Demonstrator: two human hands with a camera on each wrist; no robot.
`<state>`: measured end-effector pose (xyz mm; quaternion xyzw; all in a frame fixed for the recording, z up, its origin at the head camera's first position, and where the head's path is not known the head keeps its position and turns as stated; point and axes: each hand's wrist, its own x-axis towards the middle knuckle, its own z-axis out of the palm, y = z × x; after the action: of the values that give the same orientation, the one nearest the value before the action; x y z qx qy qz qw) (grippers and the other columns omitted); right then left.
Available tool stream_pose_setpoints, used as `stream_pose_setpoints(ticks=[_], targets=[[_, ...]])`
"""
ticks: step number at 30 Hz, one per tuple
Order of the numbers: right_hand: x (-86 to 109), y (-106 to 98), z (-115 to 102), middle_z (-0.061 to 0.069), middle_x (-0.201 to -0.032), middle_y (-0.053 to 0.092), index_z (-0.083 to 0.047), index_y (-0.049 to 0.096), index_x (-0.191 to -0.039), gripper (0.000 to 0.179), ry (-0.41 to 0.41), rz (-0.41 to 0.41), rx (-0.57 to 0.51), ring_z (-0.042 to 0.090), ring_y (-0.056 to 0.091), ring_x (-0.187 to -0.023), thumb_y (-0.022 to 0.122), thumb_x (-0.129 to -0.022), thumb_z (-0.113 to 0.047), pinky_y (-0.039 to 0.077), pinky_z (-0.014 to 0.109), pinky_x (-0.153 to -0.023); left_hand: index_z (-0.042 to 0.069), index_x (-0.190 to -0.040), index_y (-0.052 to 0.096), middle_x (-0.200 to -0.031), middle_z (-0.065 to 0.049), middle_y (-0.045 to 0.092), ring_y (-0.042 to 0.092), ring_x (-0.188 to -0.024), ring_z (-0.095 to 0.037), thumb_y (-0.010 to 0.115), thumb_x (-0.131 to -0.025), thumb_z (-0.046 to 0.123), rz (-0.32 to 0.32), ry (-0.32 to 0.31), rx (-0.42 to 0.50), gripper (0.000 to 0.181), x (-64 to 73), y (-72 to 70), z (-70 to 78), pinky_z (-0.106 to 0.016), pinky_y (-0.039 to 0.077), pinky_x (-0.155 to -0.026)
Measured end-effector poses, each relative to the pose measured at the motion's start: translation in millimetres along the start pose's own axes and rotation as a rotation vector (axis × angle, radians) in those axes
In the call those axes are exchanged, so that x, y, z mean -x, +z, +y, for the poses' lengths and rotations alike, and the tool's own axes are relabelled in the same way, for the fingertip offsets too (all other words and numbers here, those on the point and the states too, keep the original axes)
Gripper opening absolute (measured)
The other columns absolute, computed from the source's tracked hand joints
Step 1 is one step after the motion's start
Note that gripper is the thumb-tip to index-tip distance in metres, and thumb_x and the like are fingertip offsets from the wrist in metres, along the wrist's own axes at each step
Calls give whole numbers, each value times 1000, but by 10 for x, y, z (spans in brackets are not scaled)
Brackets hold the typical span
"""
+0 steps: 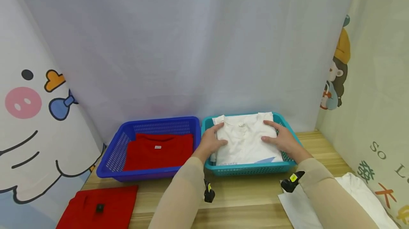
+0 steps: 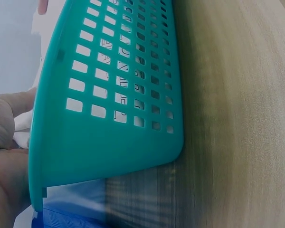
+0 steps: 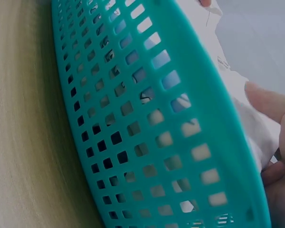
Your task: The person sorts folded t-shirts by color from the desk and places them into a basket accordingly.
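Observation:
A folded white T-shirt (image 1: 243, 143) lies in the teal basket (image 1: 252, 169), its collar toward the back and a blue print near the front. My left hand (image 1: 211, 143) rests on the shirt's left side, thumb and forefinger stretched over the cloth. On the opposite side, my right hand (image 1: 284, 140) touches the shirt with its forefinger and thumb extended. The other fingers of both hands are partly hidden by the basket's sides. In the right wrist view, the thumb (image 3: 268, 100) lies against white cloth just inside the basket rim.
Left of the teal basket stands a blue basket (image 1: 108, 158) with a folded red shirt (image 1: 159, 152) in it. Another red garment (image 1: 99, 207) with a small black object (image 1: 99, 207) lies at front left. White cloth (image 1: 361, 193) lies at front right, partly under my right forearm.

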<state>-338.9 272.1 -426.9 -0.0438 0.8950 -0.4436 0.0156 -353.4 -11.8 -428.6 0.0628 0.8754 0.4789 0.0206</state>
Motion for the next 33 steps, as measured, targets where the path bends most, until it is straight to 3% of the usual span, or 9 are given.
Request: stream_pose_setpoints(ticks=[8, 14, 20, 28, 33], targets=[[30, 15, -18, 23, -157, 16, -21, 30, -152, 83, -11, -11, -4, 46, 15, -141, 68, -85, -51, 27, 65, -105, 29, -145, 44, -151, -5, 38, 37, -137, -29, 78, -82, 17, -11, 11, 10, 73, 40, -5, 1, -48, 39, -105], [49, 30, -20, 22, -157, 14, -21, 28, -153, 84, -15, -14, -4, 48, 22, -137, 69, -85, -50, 33, 64, -102, 24, -147, 42, -152, -6, 35, 31, -140, -28, 78, -82, 17, 2, 62, -33, 75, 66, -26, 0, -48, 36, -107], [80, 41, -18, 22, -156, 16, -18, 28, -153, 83, -40, -21, -8, 49, 27, -134, 69, -87, -46, 37, 64, -97, 24, -148, 39, -157, -13, 23, 25, -142, -34, 79, -82, 21, 18, 99, -104, 78, 117, -39, 14, -54, 37, -104], [123, -4, -50, 22, -157, 13, -13, 26, -153, 85, -104, -2, 63, 47, 12, -141, 69, -87, -44, 23, 70, -103, 26, -150, 35, -158, -12, 20, 25, -142, -35, 77, -82, 32, 15, 123, -138, 80, 192, -93, 35, -57, 37, -103], [244, -112, -120, 21, -158, 8, -16, 20, -155, 87, -136, -6, 101, 49, 10, -141, 67, -88, -45, 21, 74, -100, 28, -151, 32, -158, -10, 20, 22, -143, -35, 74, -82, 45, 27, 175, -219, 83, 296, -172, 86, -61, 35, -103]])
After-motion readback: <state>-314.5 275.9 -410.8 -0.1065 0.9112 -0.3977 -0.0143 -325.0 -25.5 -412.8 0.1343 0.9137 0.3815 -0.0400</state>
